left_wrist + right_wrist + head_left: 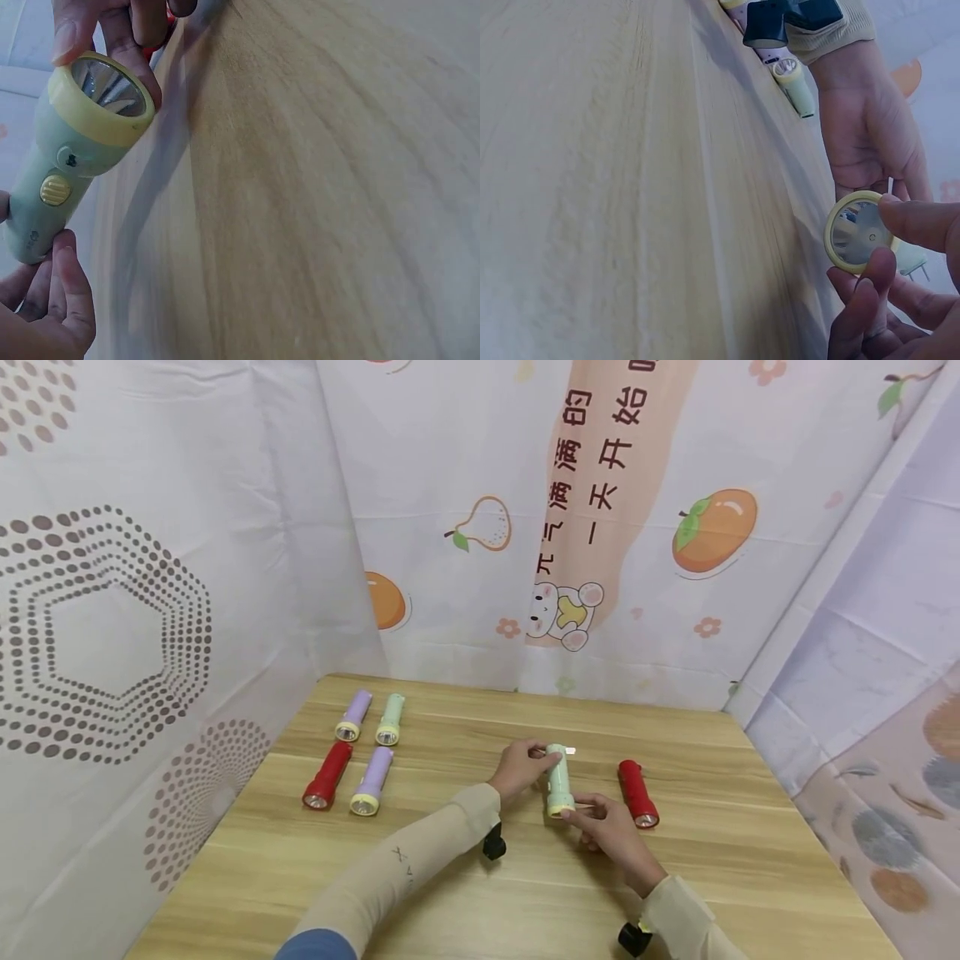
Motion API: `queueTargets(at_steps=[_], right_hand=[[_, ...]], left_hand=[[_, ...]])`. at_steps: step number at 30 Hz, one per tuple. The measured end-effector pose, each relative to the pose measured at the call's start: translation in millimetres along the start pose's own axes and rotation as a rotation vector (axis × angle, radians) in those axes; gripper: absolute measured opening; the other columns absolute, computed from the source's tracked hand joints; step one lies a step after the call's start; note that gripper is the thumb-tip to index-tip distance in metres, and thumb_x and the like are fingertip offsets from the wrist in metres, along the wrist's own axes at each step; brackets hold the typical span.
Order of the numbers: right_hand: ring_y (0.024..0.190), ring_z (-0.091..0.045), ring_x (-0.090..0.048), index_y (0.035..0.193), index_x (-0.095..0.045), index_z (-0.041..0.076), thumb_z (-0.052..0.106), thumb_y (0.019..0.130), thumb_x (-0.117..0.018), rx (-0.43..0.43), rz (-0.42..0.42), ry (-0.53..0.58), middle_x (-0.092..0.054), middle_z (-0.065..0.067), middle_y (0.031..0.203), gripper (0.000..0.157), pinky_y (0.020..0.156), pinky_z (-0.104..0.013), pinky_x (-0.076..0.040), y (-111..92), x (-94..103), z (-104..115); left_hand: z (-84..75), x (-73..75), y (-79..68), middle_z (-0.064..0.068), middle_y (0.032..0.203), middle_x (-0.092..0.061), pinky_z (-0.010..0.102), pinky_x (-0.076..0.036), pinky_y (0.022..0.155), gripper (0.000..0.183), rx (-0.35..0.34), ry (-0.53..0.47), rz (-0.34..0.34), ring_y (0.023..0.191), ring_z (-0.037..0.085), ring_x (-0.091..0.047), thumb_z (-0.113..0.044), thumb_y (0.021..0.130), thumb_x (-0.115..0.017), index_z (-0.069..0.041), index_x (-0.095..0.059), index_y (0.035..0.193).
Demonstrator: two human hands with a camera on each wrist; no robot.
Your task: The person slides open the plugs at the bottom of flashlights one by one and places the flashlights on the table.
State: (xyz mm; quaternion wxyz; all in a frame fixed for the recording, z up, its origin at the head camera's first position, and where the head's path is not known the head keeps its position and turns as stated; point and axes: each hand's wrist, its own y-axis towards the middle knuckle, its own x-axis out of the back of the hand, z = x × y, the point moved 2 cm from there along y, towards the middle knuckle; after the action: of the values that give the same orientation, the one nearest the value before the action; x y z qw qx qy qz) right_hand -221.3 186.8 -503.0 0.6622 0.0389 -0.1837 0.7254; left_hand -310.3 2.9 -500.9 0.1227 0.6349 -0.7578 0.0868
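Observation:
A pale green flashlight [558, 777] with a yellow head ring is held between both hands over the table, its lens toward the wearer. At its tail end, my left hand [519, 768] pinches the body with thumb and fingers. My right hand [611, 831] grips the yellow rim [840, 251] at the lens end. The left wrist view shows a yellow slide switch [55, 190] on the side. In the right wrist view, two thin metal prongs [918, 272] stick out near the tail. Just right of the hands lies a red flashlight [637, 793].
On the left of the wooden table [480, 893] lie a red flashlight [327, 775], a purple flashlight [372, 781], another purple flashlight [354, 716] and a green flashlight [391, 719]. Printed curtains [450, 593] hang behind and along both sides.

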Motion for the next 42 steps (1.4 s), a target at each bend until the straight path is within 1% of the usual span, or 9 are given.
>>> queueTargets(at_steps=[6, 14, 19, 23, 26, 32, 37, 42], right_hand=[[0.068, -0.020, -0.056, 0.132, -0.065, 0.003, 0.027, 0.092, -0.080, -0.008, -0.002, 0.005, -0.074, -0.010, 0.100, 0.049, 0.057, -0.029, -0.048, -0.3, 2.9, -1.8], [0.062, -0.017, -0.051, 0.130, -0.065, 0.001, 0.025, 0.091, -0.081, -0.004, -0.012, 0.026, -0.070, -0.009, 0.090, 0.049, 0.053, -0.027, -0.044, 0.2, 7.6, -3.9], [0.061, -0.017, -0.051, 0.132, -0.064, 0.001, 0.025, 0.092, -0.080, -0.010, -0.011, 0.029, -0.070, -0.009, 0.091, 0.049, 0.052, -0.027, -0.044, 0.2, 10.1, -3.3], [0.061, -0.017, -0.050, 0.133, -0.063, 0.002, 0.026, 0.093, -0.078, -0.011, -0.004, 0.014, -0.069, -0.010, 0.092, 0.049, 0.052, -0.027, -0.044, 1.0, 12.3, -1.4], [0.061, -0.017, -0.051, 0.134, -0.063, 0.003, 0.027, 0.094, -0.078, -0.014, -0.004, -0.001, -0.067, -0.011, 0.090, 0.049, 0.052, -0.027, -0.045, 1.8, 14.3, -0.3], [0.062, -0.017, -0.052, 0.134, -0.063, 0.003, 0.028, 0.094, -0.077, -0.020, -0.008, -0.013, -0.066, -0.011, 0.092, 0.049, 0.051, -0.027, -0.045, 1.3, 16.8, -0.8], [0.062, -0.017, -0.051, 0.135, -0.062, 0.003, 0.028, 0.095, -0.077, -0.029, -0.018, -0.015, -0.067, -0.011, 0.098, 0.049, 0.049, -0.026, -0.043, 0.1, 18.0, -2.5], [0.061, -0.016, -0.051, 0.133, -0.063, 0.002, 0.026, 0.094, -0.077, -0.034, -0.027, -0.018, -0.064, -0.011, 0.098, 0.048, 0.048, -0.026, -0.043, -0.6, 19.0, -3.7]], left_hand=[[3.1, -6.0, 2.0, 0.002, 0.103, -0.070, 0.028, -0.056, 0.072, 0.042, 0.025, -0.027, -0.002, 0.090, 0.014, -0.064, -0.035, 0.096, -0.074, -0.004, -0.070, 0.124], [4.2, -14.9, 8.4, 0.001, 0.099, -0.069, 0.027, -0.056, 0.069, 0.038, 0.036, -0.057, -0.019, 0.086, 0.013, -0.064, -0.033, 0.094, -0.077, -0.005, -0.072, 0.120], [4.9, -18.7, 11.5, 0.000, 0.097, -0.069, 0.027, -0.055, 0.070, 0.037, 0.063, -0.058, -0.021, 0.086, 0.013, -0.064, -0.034, 0.094, -0.077, -0.005, -0.072, 0.118], [7.2, -20.6, 15.7, -0.001, 0.094, -0.068, 0.026, -0.054, 0.070, 0.036, 0.084, -0.066, -0.039, 0.084, 0.012, -0.063, -0.035, 0.094, -0.078, -0.007, -0.073, 0.115], [9.6, -21.8, 19.8, -0.001, 0.093, -0.068, 0.026, -0.053, 0.069, 0.034, 0.084, -0.069, -0.047, 0.082, 0.012, -0.062, -0.035, 0.093, -0.078, -0.007, -0.074, 0.112], [11.3, -24.2, 24.7, -0.001, 0.093, -0.068, 0.026, -0.053, 0.068, 0.032, 0.090, -0.084, -0.022, 0.082, 0.013, -0.063, -0.034, 0.093, -0.078, -0.007, -0.075, 0.109], [7.0, -26.1, 22.2, 0.001, 0.093, -0.068, 0.026, -0.053, 0.065, 0.031, 0.098, -0.101, -0.007, 0.079, 0.013, -0.062, -0.031, 0.094, -0.077, -0.005, -0.074, 0.110], [8.2, -30.1, 24.3, 0.001, 0.093, -0.068, 0.025, -0.054, 0.064, 0.032, 0.098, -0.102, 0.005, 0.078, 0.013, -0.063, -0.030, 0.094, -0.077, -0.004, -0.073, 0.112]])
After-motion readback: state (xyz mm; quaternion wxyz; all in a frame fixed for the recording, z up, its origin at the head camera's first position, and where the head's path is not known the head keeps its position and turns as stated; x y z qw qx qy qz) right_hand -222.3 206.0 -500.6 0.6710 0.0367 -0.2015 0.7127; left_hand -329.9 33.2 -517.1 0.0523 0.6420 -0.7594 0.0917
